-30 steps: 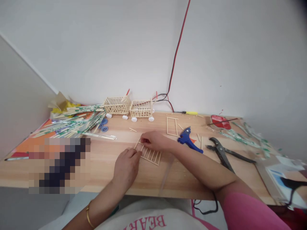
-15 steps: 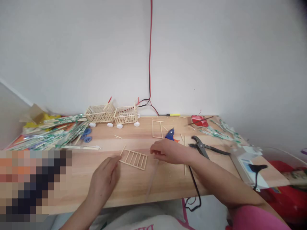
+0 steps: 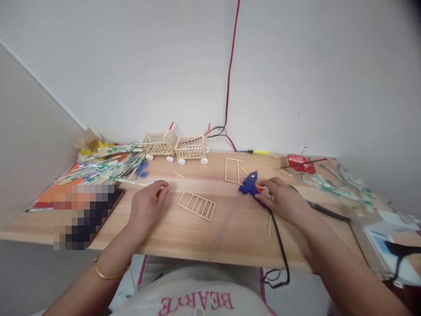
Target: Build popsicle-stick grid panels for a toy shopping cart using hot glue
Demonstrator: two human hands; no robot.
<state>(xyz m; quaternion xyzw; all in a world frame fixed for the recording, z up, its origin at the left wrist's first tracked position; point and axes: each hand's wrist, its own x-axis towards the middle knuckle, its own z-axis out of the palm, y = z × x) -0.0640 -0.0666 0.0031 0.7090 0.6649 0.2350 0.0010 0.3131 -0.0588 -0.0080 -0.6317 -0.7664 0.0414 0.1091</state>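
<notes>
My right hand [image 3: 284,199] reaches over a blue glue gun [image 3: 250,183], its thumb and fingers closed round the orange trigger. The glue gun lies on the table, nozzle toward the wall, its black cord running off the front edge and a clear glue stick trailing from it. My left hand [image 3: 148,206] hovers left of a small ladder-like frame [image 3: 197,205] of thin wooden sticks; its fingers are curled together with nothing visible in them. A second, plainer stick frame [image 3: 232,170] lies behind the glue gun.
Two wheeled stick carts [image 3: 190,148] stand by the wall. Wrapped sticks [image 3: 115,162] and blue wheels [image 3: 143,170] lie left. Right are black-handled pliers [image 3: 329,211], partly hidden, a red container [image 3: 301,163] and a white box [image 3: 371,232]. A yellow-handled tool [image 3: 259,152] lies at the back.
The view has shifted. My left hand has come off the ladder-like frame and moved left. My right hand has moved right, from in front of the glue gun to its trigger.
</notes>
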